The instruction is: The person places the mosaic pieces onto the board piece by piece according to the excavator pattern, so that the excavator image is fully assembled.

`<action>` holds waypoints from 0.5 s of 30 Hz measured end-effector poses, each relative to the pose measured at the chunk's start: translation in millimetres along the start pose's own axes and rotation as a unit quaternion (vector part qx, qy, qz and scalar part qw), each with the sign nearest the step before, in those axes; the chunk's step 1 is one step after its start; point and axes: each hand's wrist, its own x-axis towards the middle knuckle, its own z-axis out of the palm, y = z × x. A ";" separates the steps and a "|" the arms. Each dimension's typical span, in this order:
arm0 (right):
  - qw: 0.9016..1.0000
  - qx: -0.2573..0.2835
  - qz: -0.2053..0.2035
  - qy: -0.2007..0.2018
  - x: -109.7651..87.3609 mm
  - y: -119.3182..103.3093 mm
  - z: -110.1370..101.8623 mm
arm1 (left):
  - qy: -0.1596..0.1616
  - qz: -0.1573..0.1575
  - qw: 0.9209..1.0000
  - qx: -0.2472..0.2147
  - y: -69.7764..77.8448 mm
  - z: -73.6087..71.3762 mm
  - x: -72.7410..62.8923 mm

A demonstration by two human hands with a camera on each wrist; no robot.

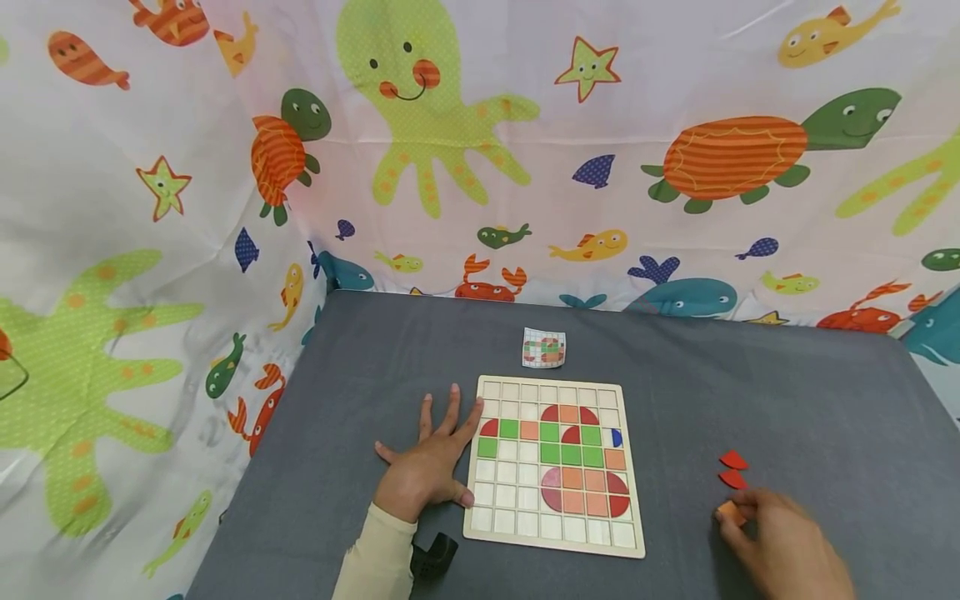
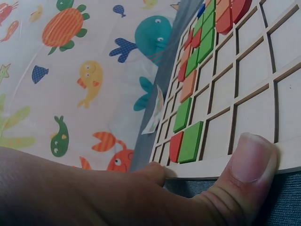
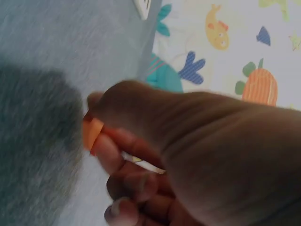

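A wooden grid board (image 1: 506,496) lies on the grey cloth, part-filled with green, orange, red and pink tiles and one blue-and-white tile (image 1: 613,437). My left hand (image 1: 427,471) rests at the board's left edge, fingers spread. Its thumb (image 2: 251,162) touches the frame in the left wrist view. Off to the right, my right hand (image 1: 787,542) pinches an orange tile (image 3: 91,132) between thumb and fingers, close above the cloth. Two red rounded pieces (image 1: 733,459) lie on the cloth just beyond those fingertips. Part of the pinched tile is hidden by the fingers.
Behind the board lies a small printed card (image 1: 544,348) with a coloured grid pattern. Grey cloth (image 1: 675,375) covers the table. A sea-animal curtain (image 1: 585,192) hangs along the back and left. By the left wrist is a black device (image 1: 435,557).
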 end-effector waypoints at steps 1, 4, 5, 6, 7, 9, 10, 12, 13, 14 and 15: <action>1.000 -0.002 -0.020 0.016 0.0 -4.7 0.6 | -0.001 -0.001 1.000 0.000 0.3 0.0 0.3; 0.995 -0.002 -0.081 0.053 -1.5 -21.6 3.1 | -0.003 -0.003 1.000 0.000 0.9 0.4 0.7; 0.993 -0.003 -0.099 0.058 -1.9 -28.3 3.5 | -0.003 -0.003 1.000 0.000 1.2 0.5 0.8; 0.991 -0.002 -0.113 0.066 -2.6 -35.3 3.9 | -0.002 -0.003 1.000 0.001 1.4 0.5 0.7; 0.990 -0.001 -0.125 0.070 -3.3 -42.7 4.2 | -0.003 -0.003 1.000 0.000 1.7 0.5 0.7; 0.986 0.004 -0.148 0.076 -5.3 -57.4 4.8 | -0.003 -0.004 1.000 0.000 2.2 0.4 0.6; 0.985 0.007 -0.157 0.077 -5.9 -65.0 5.0 | -0.004 -0.004 1.000 0.000 2.3 0.4 0.7; 0.980 0.016 -0.179 0.084 -7.4 -79.6 5.9 | -0.007 -0.006 1.000 0.000 2.5 0.4 1.1; 0.977 0.020 -0.191 0.089 -8.2 -86.3 6.6 | -0.008 -0.007 1.000 0.000 2.6 0.5 1.4; 0.974 0.024 -0.204 0.093 -8.7 -92.8 7.2 | -0.009 -0.007 1.000 0.000 2.6 0.6 1.8; 0.970 0.027 -0.220 0.100 -9.4 -98.7 8.3 | -0.010 -0.008 1.000 0.001 2.7 0.6 2.1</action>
